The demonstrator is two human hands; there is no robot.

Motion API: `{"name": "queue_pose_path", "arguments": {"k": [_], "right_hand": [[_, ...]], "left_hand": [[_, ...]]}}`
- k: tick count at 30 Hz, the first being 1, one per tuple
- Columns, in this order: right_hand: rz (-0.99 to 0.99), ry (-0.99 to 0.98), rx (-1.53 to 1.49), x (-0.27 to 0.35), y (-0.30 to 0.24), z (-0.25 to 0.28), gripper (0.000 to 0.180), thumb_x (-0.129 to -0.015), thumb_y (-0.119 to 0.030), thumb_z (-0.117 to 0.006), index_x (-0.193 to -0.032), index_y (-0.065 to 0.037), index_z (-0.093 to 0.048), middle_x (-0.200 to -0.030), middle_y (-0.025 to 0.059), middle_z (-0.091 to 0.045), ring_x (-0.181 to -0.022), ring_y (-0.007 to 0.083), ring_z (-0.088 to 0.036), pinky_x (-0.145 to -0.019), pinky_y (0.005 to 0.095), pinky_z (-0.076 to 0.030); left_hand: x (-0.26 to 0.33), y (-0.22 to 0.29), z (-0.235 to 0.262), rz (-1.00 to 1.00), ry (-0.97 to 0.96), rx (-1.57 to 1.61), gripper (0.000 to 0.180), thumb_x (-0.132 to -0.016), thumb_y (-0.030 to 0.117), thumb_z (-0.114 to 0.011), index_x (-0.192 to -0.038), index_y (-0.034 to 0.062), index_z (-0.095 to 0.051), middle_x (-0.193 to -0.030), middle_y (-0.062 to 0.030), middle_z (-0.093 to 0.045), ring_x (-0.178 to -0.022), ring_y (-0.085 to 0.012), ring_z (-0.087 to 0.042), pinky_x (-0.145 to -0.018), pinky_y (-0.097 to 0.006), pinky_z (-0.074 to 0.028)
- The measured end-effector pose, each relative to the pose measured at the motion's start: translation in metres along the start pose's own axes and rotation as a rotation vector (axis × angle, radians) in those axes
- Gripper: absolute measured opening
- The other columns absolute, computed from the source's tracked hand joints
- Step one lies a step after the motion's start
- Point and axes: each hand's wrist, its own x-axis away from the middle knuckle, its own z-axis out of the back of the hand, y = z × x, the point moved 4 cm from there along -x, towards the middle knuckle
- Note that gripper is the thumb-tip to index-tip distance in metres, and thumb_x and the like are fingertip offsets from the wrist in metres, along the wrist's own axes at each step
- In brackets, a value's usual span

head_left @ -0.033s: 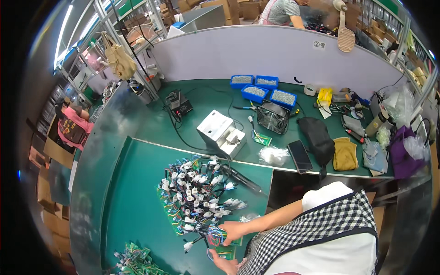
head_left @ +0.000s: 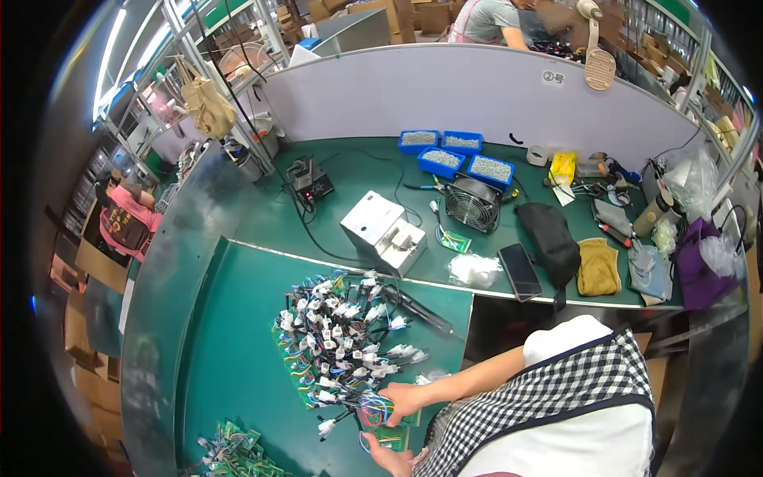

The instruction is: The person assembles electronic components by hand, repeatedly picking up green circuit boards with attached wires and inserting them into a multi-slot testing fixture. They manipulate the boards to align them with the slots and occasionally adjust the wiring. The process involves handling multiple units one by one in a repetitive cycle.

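- While I lean over the green L-shaped workbench point(head_left: 238, 350), its far wing carries a grey metal box point(head_left: 383, 230), a round black fan point(head_left: 472, 204) and four blue parts bins point(head_left: 455, 153) set near a pale partition point(head_left: 445, 87).
- A big heap of wire harnesses with white connectors point(head_left: 338, 338) lies on the near wing, resting on green circuit boards just ahead of my hands.
- A black pouch point(head_left: 550, 238), a mustard cloth point(head_left: 598, 268) and a dark phone point(head_left: 520, 272) sit side by side on the far wing, to my right.
- My right hand point(head_left: 404, 400) closes its fingers on a small bundle of coloured wires point(head_left: 372, 412) at the heap's near edge.
- My left hand point(head_left: 389, 458), palm up, cups a small green circuit board point(head_left: 392, 437) from beneath, fingers partly curled; the wires run onto that board.
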Motion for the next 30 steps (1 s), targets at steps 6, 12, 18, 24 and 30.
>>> {"name": "queue_pose_path", "arguments": {"k": [6,12,18,24,30], "right_hand": [[-0.063,-0.348,-0.717,-0.013,0.024,-0.018,0.054,-0.061,0.001,-0.068,-0.112,-0.007,-0.052,-0.097,0.0025,-0.06,-0.091,0.0142,-0.054,-0.082,0.0282,-0.042],[0.06,0.027,0.032,0.004,0.007,-0.013,0.057,-0.059,-0.01,-0.071,-0.11,-0.004,-0.047,-0.094,0.0101,-0.06,-0.088,0.0242,-0.057,-0.076,0.0316,-0.044],[0.066,0.167,0.171,0.016,0.002,-0.017,0.061,-0.059,-0.019,-0.071,-0.11,-0.004,-0.041,-0.094,0.0183,-0.057,-0.086,0.0344,-0.057,-0.071,0.04,-0.045],[0.205,0.17,0.253,0.021,-0.016,-0.016,0.066,-0.058,-0.017,-0.072,-0.115,-0.007,-0.039,-0.093,0.0185,-0.057,-0.088,0.0364,-0.056,-0.071,0.0422,-0.044],[0.18,-0.19,-0.616,-0.004,0.008,-0.02,0.058,-0.06,-0.007,-0.069,-0.114,-0.008,-0.047,-0.1,0.003,-0.057,-0.092,0.0156,-0.054,-0.084,0.0295,-0.041]], "left_hand": [[-0.006,-0.004,0.011,-0.022,-0.023,-0.061,0.044,-0.085,0.035,-0.052,-0.114,0.0018,-0.047,-0.103,-0.0087,-0.055,-0.09,-0.0232,-0.053,-0.075,-0.041,-0.044],[-0.017,-0.007,0.021,-0.183,0.103,-0.144,0.033,-0.082,0.013,-0.059,-0.111,-0.0001,-0.049,-0.098,-0.0096,-0.057,-0.077,-0.0213,-0.057,-0.067,-0.038,-0.046],[-0.009,-0.004,0.001,-0.509,0.163,-0.297,0.034,-0.082,0.007,-0.055,-0.115,0.0009,-0.047,-0.101,-0.0116,-0.055,-0.083,-0.0205,-0.055,-0.069,-0.036,-0.046],[-0.007,-0.005,0.011,-0.352,0.32,-0.167,0.032,-0.087,0.015,-0.047,-0.113,-0.0016,-0.046,-0.101,-0.0122,-0.053,-0.087,-0.0226,-0.053,-0.074,-0.038,-0.044],[-0.021,-0.01,0.034,0.106,-0.006,0.106,0.047,-0.088,0.042,-0.04,-0.116,0.005,-0.045,-0.109,-0.0096,-0.052,-0.099,-0.0253,-0.049,-0.086,-0.041,-0.038]]}}
